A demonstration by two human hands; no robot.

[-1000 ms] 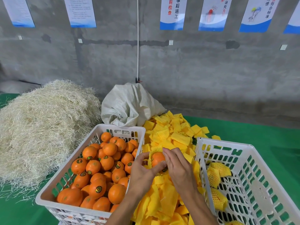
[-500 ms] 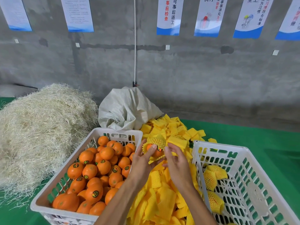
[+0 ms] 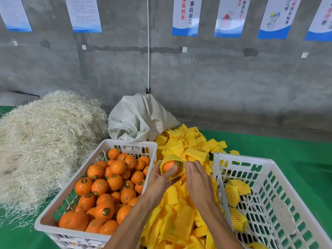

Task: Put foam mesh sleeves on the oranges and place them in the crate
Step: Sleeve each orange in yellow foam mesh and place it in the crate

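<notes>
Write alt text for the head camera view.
Two hands, left hand and right hand, pull a yellow foam sleeve over an orange. Bare oranges fill the left crate; the right crate holds a few sleeved ones.

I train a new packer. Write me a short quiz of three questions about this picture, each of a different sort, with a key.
1. True or false: the white crate on the right is full of bare oranges.
2. The left hand holds: A) straw, B) an orange partly in a foam sleeve, C) a sack.
3. Fill in: the loose sleeves pile lies ___ the two crates.

Key: 1 false; 2 B; 3 between.
</notes>
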